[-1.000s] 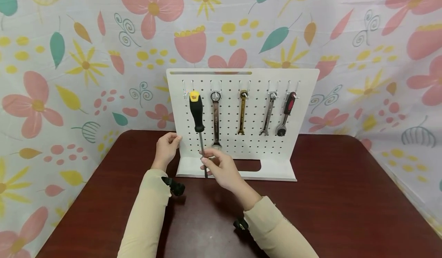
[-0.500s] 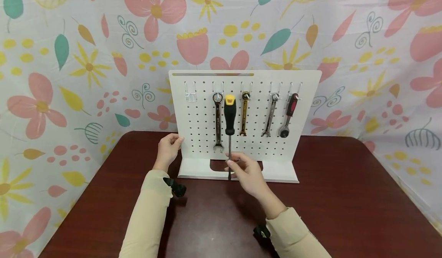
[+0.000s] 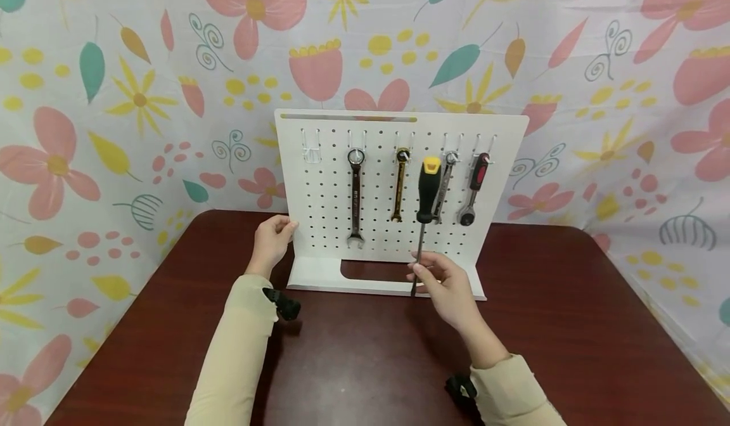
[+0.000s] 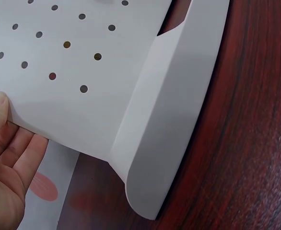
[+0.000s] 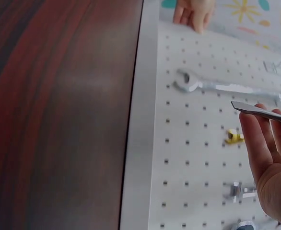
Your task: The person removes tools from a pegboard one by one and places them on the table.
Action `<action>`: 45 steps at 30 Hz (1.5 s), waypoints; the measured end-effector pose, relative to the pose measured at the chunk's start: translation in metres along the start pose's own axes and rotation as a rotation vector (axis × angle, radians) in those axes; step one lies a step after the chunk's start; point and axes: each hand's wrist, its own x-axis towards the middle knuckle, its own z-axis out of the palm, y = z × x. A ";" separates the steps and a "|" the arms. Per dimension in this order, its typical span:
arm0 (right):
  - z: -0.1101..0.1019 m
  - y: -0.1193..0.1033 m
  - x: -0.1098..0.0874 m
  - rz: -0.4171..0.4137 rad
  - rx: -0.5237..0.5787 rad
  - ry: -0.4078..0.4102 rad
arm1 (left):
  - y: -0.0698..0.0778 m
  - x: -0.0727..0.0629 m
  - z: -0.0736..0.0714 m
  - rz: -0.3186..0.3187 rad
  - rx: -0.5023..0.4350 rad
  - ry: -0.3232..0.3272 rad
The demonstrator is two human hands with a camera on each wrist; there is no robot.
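Note:
My right hand (image 3: 447,286) pinches a flat-tipped screwdriver (image 3: 429,191) by its thin shaft, with the black and yellow handle pointing up. It is in front of the white pegboard (image 3: 331,223), and the handle partly covers a silver wrench (image 3: 444,188). In the right wrist view the flat blade tip (image 5: 248,108) sticks out past the fingers. At the board's left edge, my left hand (image 3: 270,242) grips the panel between thumb and fingers. In the left wrist view the thumb lies on the panel's front face, fingers at its edge.
A large combination wrench (image 3: 356,198), a gold wrench (image 3: 400,188) and a red and black ratchet (image 3: 474,188) hang on hooks. At the upper left is a bare hook (image 3: 311,153). The board's foot stands on a dark red table (image 3: 342,362), before a flowered curtain (image 3: 171,96).
My right hand has carried the screwdriver rightward across the board's front, from the left hook to near the silver wrench. My left hand keeps its grip on the board's edge.

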 end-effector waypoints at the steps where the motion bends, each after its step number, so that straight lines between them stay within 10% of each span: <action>1: -0.003 0.001 -0.001 -0.003 -0.009 0.007 | 0.000 0.000 0.000 -0.002 0.000 0.000; 22: -0.063 0.014 -0.017 -0.065 -0.152 0.120 | 0.001 0.001 -0.006 -0.015 0.023 -0.010; 45: -0.135 0.033 -0.024 0.263 -0.293 0.069 | 0.005 -0.005 -0.002 -0.011 0.020 -0.016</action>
